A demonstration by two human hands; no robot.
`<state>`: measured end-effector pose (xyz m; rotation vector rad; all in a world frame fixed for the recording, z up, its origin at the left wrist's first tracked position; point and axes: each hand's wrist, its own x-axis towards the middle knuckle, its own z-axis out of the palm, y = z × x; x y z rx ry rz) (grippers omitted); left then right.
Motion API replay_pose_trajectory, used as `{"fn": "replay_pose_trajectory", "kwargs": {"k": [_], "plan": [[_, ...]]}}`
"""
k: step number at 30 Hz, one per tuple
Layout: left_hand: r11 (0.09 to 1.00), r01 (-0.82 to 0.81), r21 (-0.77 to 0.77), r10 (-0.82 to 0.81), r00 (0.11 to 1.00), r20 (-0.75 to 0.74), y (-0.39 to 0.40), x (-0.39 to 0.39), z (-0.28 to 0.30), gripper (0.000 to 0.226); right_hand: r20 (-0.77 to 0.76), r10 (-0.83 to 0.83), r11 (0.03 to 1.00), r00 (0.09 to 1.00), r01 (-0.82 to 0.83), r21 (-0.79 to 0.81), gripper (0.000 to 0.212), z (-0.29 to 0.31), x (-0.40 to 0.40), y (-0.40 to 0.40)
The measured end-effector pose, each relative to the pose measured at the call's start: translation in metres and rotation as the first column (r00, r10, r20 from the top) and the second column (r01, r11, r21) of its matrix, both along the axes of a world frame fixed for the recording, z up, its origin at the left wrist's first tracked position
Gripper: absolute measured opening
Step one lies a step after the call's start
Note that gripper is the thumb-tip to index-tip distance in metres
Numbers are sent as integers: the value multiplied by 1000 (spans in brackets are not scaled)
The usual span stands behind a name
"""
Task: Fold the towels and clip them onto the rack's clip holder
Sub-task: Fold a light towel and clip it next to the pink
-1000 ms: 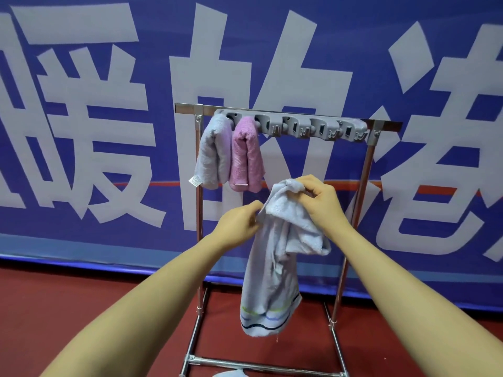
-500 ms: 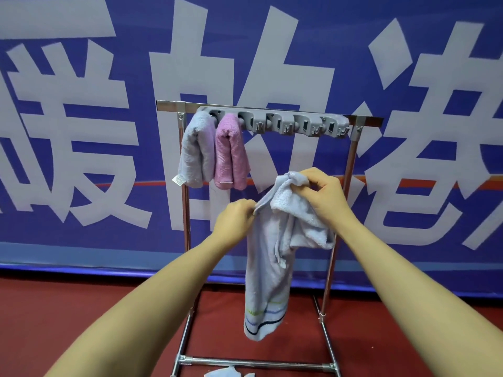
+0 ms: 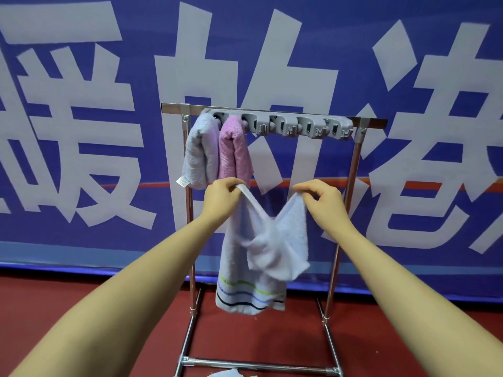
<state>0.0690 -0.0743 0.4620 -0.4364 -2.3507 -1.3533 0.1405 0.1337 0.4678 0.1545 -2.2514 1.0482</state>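
Observation:
I hold a pale blue towel (image 3: 261, 257) with coloured stripes near its lower hem in front of the metal rack (image 3: 356, 164). My left hand (image 3: 221, 198) pinches one upper corner and my right hand (image 3: 324, 198) pinches the other, so the top edge sags between them. The grey clip holder (image 3: 296, 126) runs along the rack's top bar. A folded lavender towel (image 3: 201, 153) and a folded pink towel (image 3: 234, 151) hang from its two leftmost clips. The clips to the right hold nothing.
A blue banner (image 3: 81, 131) with large white characters covers the wall behind the rack. The floor (image 3: 258, 338) is red. Another pale towel (image 3: 226, 374) lies on the floor by the rack's bottom bar (image 3: 258, 364).
My hands have moved apart and upward, spreading the towel's top edge, which was bunched between them before. The view has shifted slightly.

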Motion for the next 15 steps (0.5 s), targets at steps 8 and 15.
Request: {"fn": "replay_pose_trajectory", "kwargs": {"k": [8, 15], "plan": [[941, 43, 335, -97, 984, 147, 3, 9, 4, 27, -82, -44, 994, 996, 35, -107, 21, 0, -2, -8], [873, 190, 449, -281, 949, 144, 20, 30, 9, 14, -52, 53, 949, 997, -66, -308, 25, 11, 2, -19]]}}
